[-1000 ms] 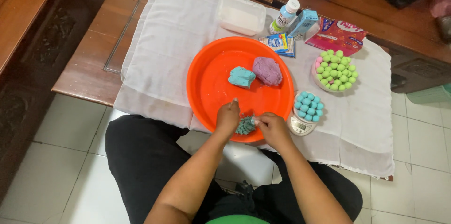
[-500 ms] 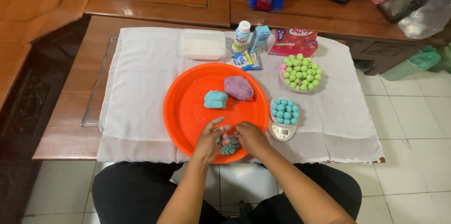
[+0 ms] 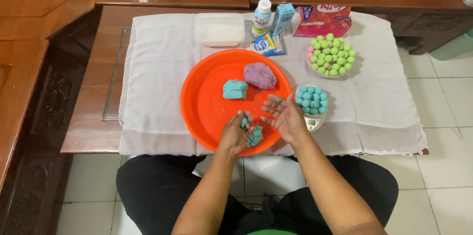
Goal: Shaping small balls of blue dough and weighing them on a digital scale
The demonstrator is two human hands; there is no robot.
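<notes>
We see the left hand (image 3: pixel 235 134) over the near rim of the orange tray (image 3: pixel 207 102), its fingers (image 3: pixel 245 119) pinched shut on a small piece of teal dough (image 3: pixel 243 122). Just beside it on the tray lies a crumbly teal dough lump (image 3: pixel 254 138). The right hand (image 3: pixel 286 117) hovers palm up with fingers spread wide, holding nothing. Farther back on the tray sit a teal dough block (image 3: pixel 234 89) and a purple dough mound (image 3: pixel 259 75). At the tray's right edge, teal balls (image 3: pixel 310 99) fill a dish on a small scale; green balls (image 3: pixel 331 54) lie toward the tabletop's far right corner.
</notes>
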